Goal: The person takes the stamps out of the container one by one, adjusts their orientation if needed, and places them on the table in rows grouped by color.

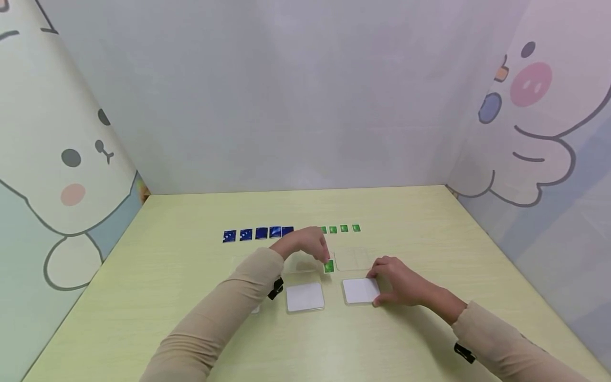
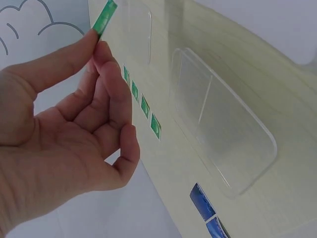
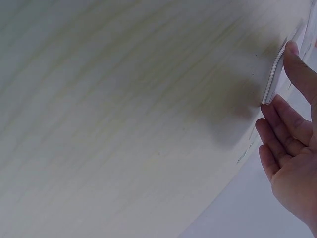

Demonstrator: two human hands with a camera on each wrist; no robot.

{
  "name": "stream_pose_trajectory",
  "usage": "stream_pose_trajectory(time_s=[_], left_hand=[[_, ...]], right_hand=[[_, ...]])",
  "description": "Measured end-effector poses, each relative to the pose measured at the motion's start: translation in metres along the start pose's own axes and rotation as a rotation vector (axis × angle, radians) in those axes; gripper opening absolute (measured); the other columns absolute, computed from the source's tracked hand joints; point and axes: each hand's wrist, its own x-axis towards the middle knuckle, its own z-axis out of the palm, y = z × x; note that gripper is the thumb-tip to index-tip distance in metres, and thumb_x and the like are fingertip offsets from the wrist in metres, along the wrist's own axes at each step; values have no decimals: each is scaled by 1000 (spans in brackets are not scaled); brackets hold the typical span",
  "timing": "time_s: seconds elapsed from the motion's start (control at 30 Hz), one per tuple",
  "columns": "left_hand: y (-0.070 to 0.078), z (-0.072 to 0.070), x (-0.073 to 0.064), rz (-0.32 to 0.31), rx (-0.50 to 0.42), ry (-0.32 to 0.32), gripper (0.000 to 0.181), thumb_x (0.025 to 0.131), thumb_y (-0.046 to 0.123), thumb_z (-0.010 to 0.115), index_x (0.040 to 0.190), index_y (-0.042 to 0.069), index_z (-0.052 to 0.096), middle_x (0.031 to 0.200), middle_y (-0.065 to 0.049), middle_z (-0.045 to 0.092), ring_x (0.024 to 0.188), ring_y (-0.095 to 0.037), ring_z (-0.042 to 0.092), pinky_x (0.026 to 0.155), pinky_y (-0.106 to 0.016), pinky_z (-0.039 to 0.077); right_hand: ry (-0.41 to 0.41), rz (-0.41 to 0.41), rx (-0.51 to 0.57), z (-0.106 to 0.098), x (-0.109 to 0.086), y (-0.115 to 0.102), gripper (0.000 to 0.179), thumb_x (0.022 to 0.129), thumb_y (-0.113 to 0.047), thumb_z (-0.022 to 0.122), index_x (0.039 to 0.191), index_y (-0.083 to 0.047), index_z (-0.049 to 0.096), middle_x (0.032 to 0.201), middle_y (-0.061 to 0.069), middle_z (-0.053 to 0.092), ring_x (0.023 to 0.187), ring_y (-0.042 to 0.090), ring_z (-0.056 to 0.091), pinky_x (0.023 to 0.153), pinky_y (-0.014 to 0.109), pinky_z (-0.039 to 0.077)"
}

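Observation:
Between thumb and forefinger, my left hand [image 1: 309, 243] pinches a small green card [image 1: 329, 266], seen edge-on in the left wrist view as a green card [image 2: 105, 20]. My right hand [image 1: 400, 282] grips a flat white rectangular case [image 1: 358, 291] on the table, thumb at its near corner and fingers at its far corner. In the right wrist view, that case [image 3: 276, 72] shows a clear rim. A second white case [image 1: 305, 297] lies to the left, below my left wrist. Clear rounded plastic lids [image 1: 353, 259] lie just beyond the white cases.
Farther back on the pale wooden table [image 1: 191, 212] lie a row of several blue cards [image 1: 261, 233] and a row of several green cards [image 1: 344, 228]. My left forearm mostly covers another white piece [image 1: 255, 310]. Printed curtains stand around the table's back and sides.

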Motion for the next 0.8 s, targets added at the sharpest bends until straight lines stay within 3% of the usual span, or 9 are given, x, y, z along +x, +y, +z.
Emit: stream_pose_trajectory(time_s=[0.2, 0.8], left_hand=[[-4, -5, -1, 2, 5, 7, 8, 83, 19, 73, 87, 12, 74, 93, -3, 72, 88, -16, 65, 96, -41, 48], [-15, -13, 4, -5, -19, 6, 7, 83, 16, 73, 86, 9, 74, 89, -3, 71, 84, -13, 61, 85, -32, 48]], right_hand=[[8, -15, -1, 0, 1, 0, 49, 66, -40, 86, 103, -11, 70, 100, -5, 65, 93, 12, 55, 87, 40, 45], [2, -13, -17, -1, 1, 0, 50, 66, -42, 85, 103, -12, 70, 101, -5, 64, 94, 12, 55, 87, 39, 46]])
